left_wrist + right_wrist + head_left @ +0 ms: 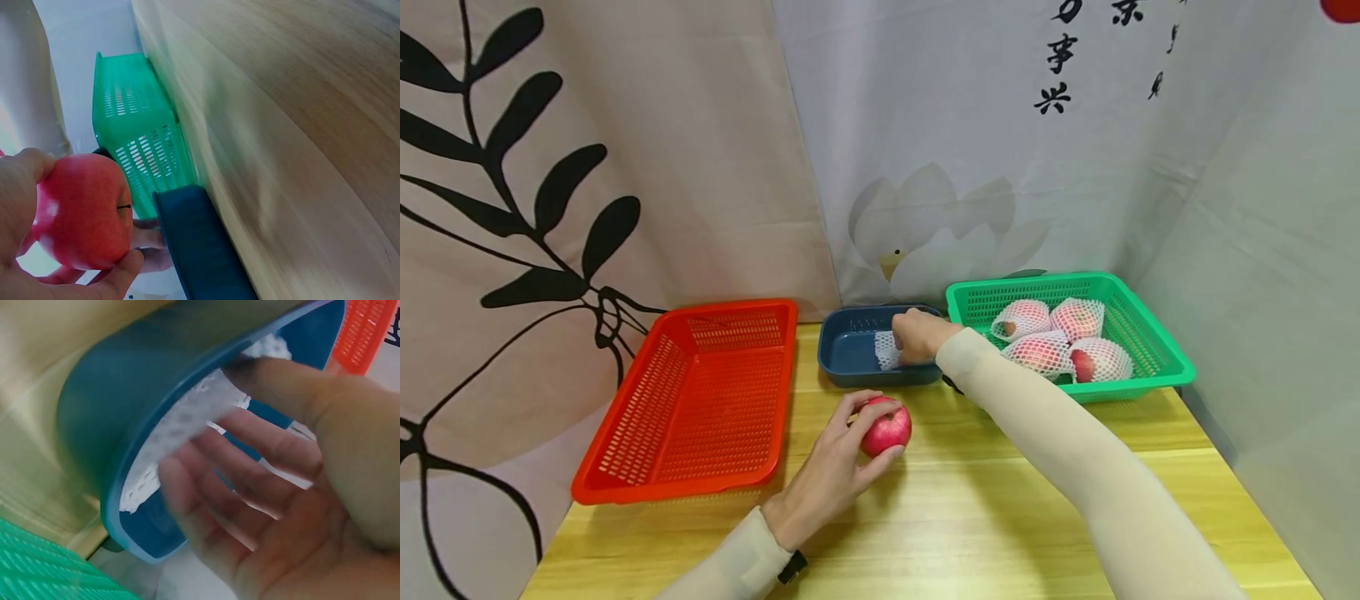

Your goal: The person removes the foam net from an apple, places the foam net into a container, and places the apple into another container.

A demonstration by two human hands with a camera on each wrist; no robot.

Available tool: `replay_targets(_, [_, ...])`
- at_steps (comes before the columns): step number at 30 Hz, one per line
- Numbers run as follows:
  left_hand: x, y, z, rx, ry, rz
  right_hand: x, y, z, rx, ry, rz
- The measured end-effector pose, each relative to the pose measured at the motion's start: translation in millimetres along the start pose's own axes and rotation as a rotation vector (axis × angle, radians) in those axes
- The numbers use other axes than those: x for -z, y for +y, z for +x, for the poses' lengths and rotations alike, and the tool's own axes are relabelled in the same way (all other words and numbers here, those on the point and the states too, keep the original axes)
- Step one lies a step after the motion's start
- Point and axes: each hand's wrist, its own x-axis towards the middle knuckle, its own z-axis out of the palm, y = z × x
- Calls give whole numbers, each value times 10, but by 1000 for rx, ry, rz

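In the head view my left hand (831,471) grips a bare red apple (891,432) above the table, thumb on the near side and fingers over the top. The apple's stem shows in the left wrist view, where the apple (84,212) sits among the fingertips. My right hand (921,335) reaches into the dark blue basket (842,375). Its thumb and bent fingers hold a white foam net (181,419) inside the rim. More white netting (269,347) shows past the thumb.
A red basket (730,400) stands on the left of the wooden table (947,517). At the right, a green basket (1150,350) holds several net-wrapped apples (1037,354), partly overlapped by my right arm. A printed curtain (715,167) hangs behind the baskets.
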Motion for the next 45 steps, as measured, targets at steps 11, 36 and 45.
replay_targets(11, [17, 14, -5, 6, -4, 0, -468, 428, 625, -31, -203, -45])
replay_targets(36, [52, 45, 16, 29, -10, 35, 308, 109, -446, 56, 4, 128])
replay_targets(45, [158, 69, -53, 64, 27, 36, 358, 108, -660, 134, 97, 185])
